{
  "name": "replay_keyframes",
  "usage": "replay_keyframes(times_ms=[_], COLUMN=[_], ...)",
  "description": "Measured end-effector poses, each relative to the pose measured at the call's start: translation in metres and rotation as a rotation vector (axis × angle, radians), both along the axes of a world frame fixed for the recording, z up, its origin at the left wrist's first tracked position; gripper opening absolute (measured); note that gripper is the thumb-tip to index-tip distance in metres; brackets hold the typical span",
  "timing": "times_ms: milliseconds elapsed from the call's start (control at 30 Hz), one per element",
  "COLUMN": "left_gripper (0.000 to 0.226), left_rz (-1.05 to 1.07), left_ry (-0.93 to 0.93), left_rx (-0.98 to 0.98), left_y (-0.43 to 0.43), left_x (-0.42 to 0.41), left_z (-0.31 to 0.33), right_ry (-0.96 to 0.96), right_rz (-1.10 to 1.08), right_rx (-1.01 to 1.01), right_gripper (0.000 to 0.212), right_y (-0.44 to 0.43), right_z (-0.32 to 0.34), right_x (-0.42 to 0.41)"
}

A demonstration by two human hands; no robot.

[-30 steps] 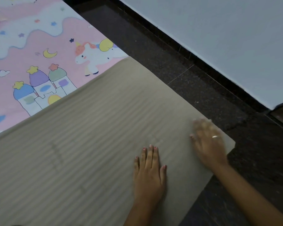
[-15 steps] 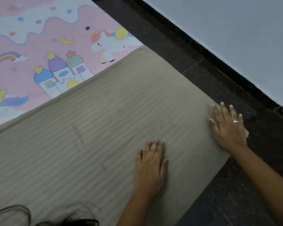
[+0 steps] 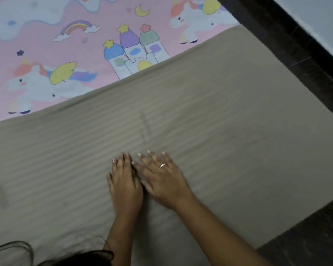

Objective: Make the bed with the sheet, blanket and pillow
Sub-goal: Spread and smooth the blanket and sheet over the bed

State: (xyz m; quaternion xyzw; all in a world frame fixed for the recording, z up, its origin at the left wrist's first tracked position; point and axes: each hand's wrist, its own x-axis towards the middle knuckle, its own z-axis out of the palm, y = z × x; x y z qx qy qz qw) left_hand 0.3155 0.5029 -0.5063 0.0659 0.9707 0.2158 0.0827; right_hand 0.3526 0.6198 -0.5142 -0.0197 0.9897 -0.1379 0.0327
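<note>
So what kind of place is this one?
Likely a home bedroom: a unicorn-print sheet and a beige striped blanket spread low beside a dark stone floor and pale wall.

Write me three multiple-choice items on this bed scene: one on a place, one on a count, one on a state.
1. The left hand and right hand rest on: A a pillow; B the beige blanket; C the floor.
2. Unicorns showing on the pink sheet: A one; B two; C four.
3. The right hand is: A flat, fingers straight; B a fist; C pinching cloth.
Answers: 1 B, both palms lie on the striped beige cloth. 2 B, one is at the left and one at the top edge. 3 A, it lies spread flat on the blanket.
</note>
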Motion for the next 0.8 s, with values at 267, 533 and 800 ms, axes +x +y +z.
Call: replay_keyframes(times_ms=[267,533,800], left_gripper=[0.067,0.067,0.066], left_rz=[-0.133,-0.246,-0.284], left_ry=[-0.026,0.000,0.038], left_rx=[-0.136,-0.179,-0.179], left_y=[0.052,0.117,0.146], left_x=[0.016,0.024,0.015], left_z=[-0.002,-0.006,-0.008], right_ry=[-0.039,-0.142,-0.172], right_rz=[-0.132,-0.430,-0.940], right_rx=[0.138,0.236,0.178], right_gripper=[0.051,0.059,0.058], right_y=[0.104,0.257,0.382], right_z=[0.002,0.010,0.030], right_x=[-0.001,0.032,0.049])
